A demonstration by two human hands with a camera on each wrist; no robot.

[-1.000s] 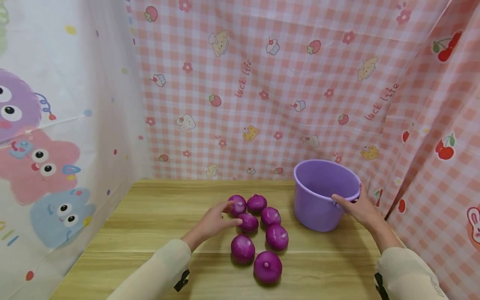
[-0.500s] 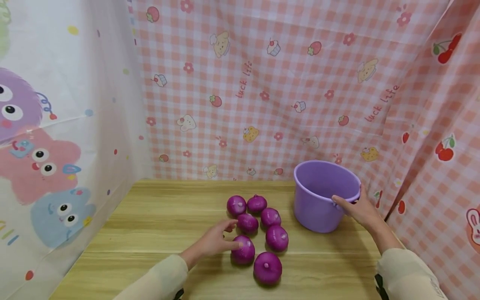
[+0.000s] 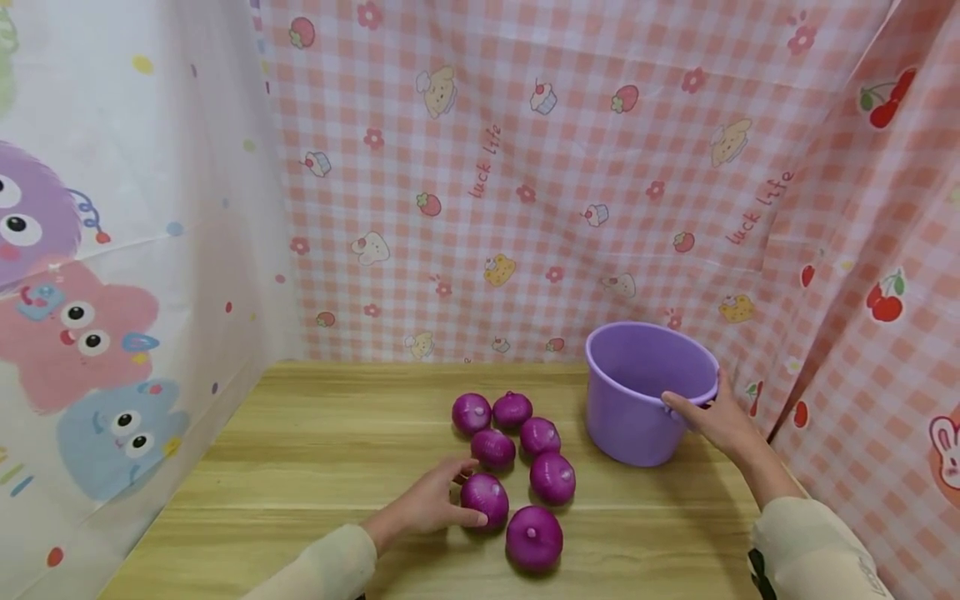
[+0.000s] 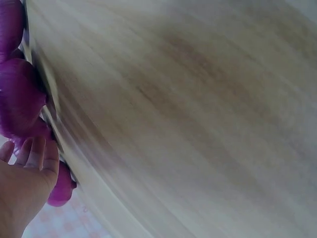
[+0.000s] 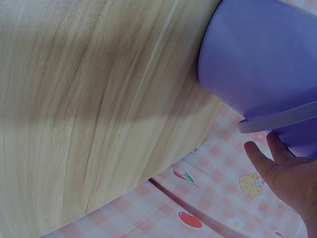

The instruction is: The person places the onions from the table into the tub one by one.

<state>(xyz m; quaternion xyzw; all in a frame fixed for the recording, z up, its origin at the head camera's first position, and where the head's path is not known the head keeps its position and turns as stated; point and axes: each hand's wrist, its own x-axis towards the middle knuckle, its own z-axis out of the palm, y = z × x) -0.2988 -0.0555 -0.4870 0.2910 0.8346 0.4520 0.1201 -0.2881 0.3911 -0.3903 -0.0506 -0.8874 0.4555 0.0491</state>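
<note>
Several purple onions lie grouped on the table; the near-left onion [image 3: 486,498] is the one beside my left hand [image 3: 423,502]. The thumb overlaps its front edge and the fingers reach toward its far-left side. In the left wrist view, the left hand [image 4: 27,183] shows fairly straight fingers close to the onions. My right hand [image 3: 720,418] grips the rim of a purple bucket [image 3: 633,421], thumb over the near edge and the other fingers mostly hidden behind it. The right wrist view shows the bucket's handle [image 5: 282,119] lowered against its side, just above the right hand's fingers [image 5: 260,158].
Another onion [image 3: 534,539] sits nearest the front, and more onions [image 3: 552,478] run back toward the rear. The wooden table [image 3: 322,433] is bordered by a pink checked curtain [image 3: 480,167] behind and a white cartoon-printed curtain [image 3: 217,275] at left.
My left hand has come from the back-left onions toward the front, down to the near-left onion. The onions stay in place, and my right hand keeps its hold on the bucket.
</note>
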